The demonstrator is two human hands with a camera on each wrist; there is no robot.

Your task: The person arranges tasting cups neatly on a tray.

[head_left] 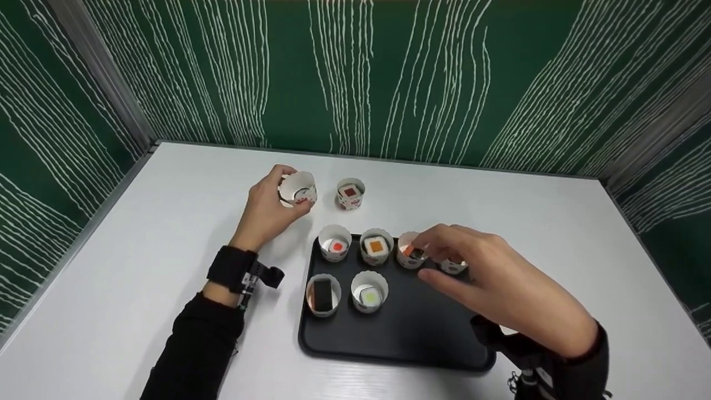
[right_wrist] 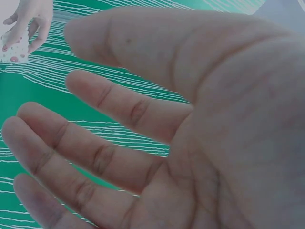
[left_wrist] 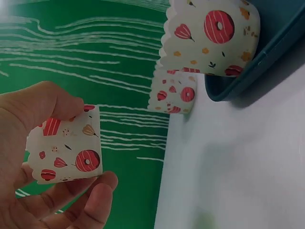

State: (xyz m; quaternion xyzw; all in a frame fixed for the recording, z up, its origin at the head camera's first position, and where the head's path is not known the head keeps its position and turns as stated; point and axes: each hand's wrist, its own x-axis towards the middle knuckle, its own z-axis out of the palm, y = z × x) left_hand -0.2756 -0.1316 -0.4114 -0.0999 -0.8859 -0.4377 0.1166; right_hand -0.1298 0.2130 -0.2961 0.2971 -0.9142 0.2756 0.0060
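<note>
My left hand [head_left: 268, 206] grips a white paper baking cup [head_left: 298, 188] by its sides, above the table's far left part. A small piece inside it is only partly visible. Red donut and flower prints cover the cup [left_wrist: 69, 150] in the left wrist view. To its right stands another printed cup [head_left: 350, 194], holding a white piece with a dark red square. My right hand [head_left: 486, 272] hovers over the tray's back right with fingers apart and nothing held. It partly hides a cup [head_left: 411, 256] with an orange-and-black piece and another cup [head_left: 452, 267] beside it.
On the black tray [head_left: 411, 339], more cups hold small toy-sushi-like pieces: a red-centred one [head_left: 336, 246], an orange-centred one [head_left: 376, 246], a black-wrapped one [head_left: 323, 295] and a green-centred one [head_left: 370, 296]. A green, white-lined wall [head_left: 377, 83] borders the white table [head_left: 166, 222].
</note>
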